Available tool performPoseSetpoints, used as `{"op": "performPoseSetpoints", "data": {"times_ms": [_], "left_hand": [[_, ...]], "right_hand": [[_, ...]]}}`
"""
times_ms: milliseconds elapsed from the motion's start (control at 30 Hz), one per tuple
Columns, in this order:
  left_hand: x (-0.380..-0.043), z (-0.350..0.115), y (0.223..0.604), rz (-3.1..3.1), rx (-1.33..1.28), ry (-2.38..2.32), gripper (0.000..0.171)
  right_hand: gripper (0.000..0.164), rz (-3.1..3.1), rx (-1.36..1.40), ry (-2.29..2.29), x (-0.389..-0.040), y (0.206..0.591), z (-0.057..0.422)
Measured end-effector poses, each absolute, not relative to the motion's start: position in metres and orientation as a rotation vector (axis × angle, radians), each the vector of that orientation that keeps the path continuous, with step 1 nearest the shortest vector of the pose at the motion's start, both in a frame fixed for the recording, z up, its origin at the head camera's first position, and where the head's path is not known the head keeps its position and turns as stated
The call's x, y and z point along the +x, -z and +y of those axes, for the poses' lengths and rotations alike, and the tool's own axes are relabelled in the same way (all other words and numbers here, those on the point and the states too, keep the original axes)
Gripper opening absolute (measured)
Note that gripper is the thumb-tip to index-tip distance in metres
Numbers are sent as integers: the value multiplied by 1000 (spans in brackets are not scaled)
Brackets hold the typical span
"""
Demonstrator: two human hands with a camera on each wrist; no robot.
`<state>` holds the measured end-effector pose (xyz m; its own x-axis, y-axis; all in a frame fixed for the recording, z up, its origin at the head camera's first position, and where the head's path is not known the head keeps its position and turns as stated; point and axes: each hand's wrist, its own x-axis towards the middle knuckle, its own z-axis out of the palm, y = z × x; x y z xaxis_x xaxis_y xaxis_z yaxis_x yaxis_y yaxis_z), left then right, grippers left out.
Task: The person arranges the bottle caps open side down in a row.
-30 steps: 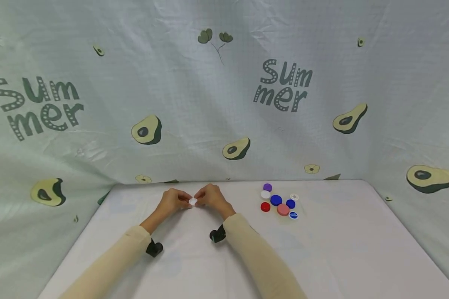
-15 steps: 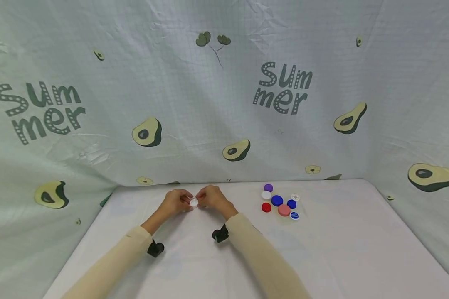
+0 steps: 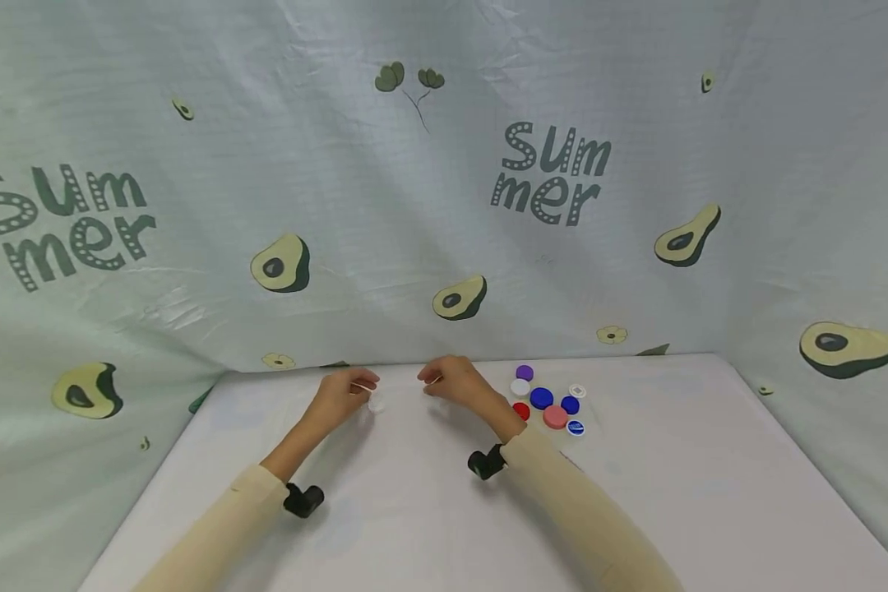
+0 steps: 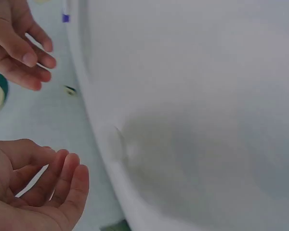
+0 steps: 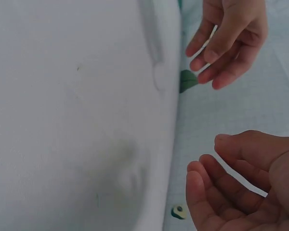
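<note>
A round white bottle cap (image 3: pixel 376 403) lies on the white table, close under the fingertips of my left hand (image 3: pixel 343 396). In the left wrist view that same cap (image 4: pixel 117 143) is a faint disc, apart from the hand. Loosely bent, the left fingers (image 4: pixel 77 185) hold nothing. My right hand (image 3: pixel 455 382) hovers over the table between the cap and a group of other bottle caps. Space shows between its thumb and fingers (image 5: pixel 197 185), and nothing is held there.
Several bottle caps lie grouped to the right: purple (image 3: pixel 524 373), white (image 3: pixel 520 387), large blue (image 3: pixel 542 399), pink (image 3: pixel 555 417), red (image 3: pixel 521 411), partly behind the right wrist, and others. A printed cloth (image 3: pixel 370 205) hangs behind the table (image 3: pixel 673 485).
Both hands were at the white cap, fingers around it. Now they have let go; my right hand has moved right toward the grouped caps, and the left has drawn slightly away.
</note>
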<state>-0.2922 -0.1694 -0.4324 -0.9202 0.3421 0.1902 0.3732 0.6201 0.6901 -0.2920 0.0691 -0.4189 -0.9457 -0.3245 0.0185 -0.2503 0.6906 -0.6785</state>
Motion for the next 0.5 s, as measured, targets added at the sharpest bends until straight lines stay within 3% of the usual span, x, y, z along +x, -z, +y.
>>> {"op": "performPoseSetpoints", "data": {"times_ms": [500], "left_hand": [[-251, -104, 412, -2661, -775, 1423, 24]], "right_hand": [[20, 2882, -467, 1135, -242, 411, 135]]}}
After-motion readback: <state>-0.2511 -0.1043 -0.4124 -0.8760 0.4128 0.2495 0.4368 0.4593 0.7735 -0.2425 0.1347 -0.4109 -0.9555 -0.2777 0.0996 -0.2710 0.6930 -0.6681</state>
